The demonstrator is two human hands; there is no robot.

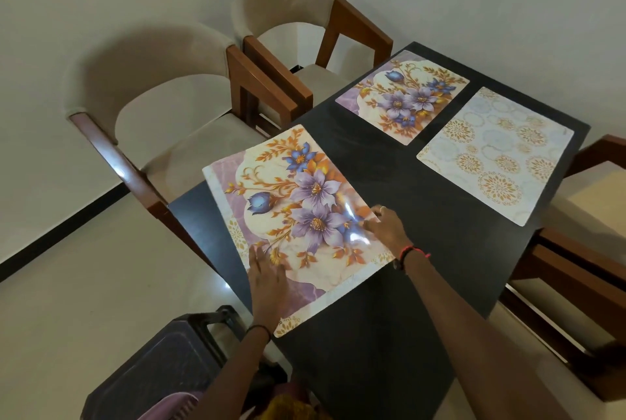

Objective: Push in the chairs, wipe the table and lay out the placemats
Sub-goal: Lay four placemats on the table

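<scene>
Fingers [261, 258] of the left hand [267, 279] lie straight and flat on the near floral placemat [291, 189], close to its near corner. The right hand [388, 231] curls at the mat's right edge and pinches it, and the sheet bows up glossy there. This mat sits at the near-left corner of the dark worktop [389, 176]. Its long axis runs across the worktop toward the nearer chair [145, 81], and 1 far corner hangs slightly over the edge. A gold-patterned corner [288, 323] shows beneath it. The far floral placemat [399, 98] and the gold-circle placemat [491, 155] lie flat side by side, apart. A 2nd chair [288, 10] stands beyond and a 3rd chair [596, 162] at the right. No writing is readable.
</scene>
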